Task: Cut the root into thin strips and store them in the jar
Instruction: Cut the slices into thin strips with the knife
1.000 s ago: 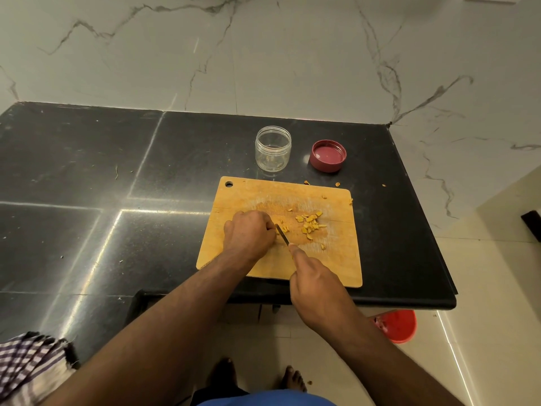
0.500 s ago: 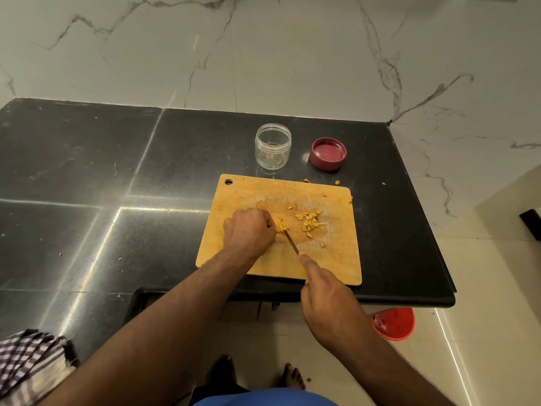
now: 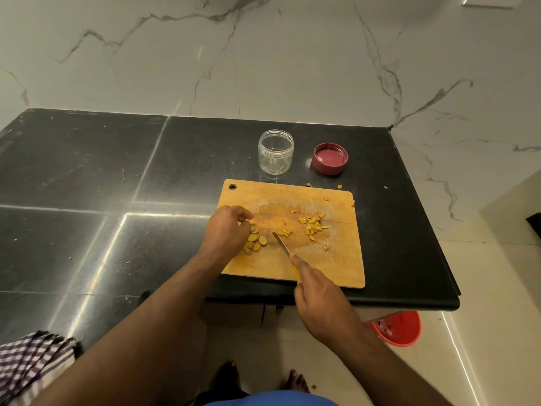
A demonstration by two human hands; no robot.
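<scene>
Your right hand (image 3: 319, 300) grips the knife (image 3: 281, 243), your left hand (image 3: 225, 230), loosely curled, touches slippery, light root slices (image 3: 256, 240) on the board (image 3: 336, 259); pinch their edges; empty jar (image 3: 275, 152) at twelve o'clock.

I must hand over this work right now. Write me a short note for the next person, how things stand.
Left hand: fingers loosely curled beside the round root slices on the cutting board, gripping nothing visible.
Right hand: holds the knife, tip on the board.
Done: root sliced, some strips cut.
Left: cut the slices, fill the empty jar, close with the lid.
</scene>
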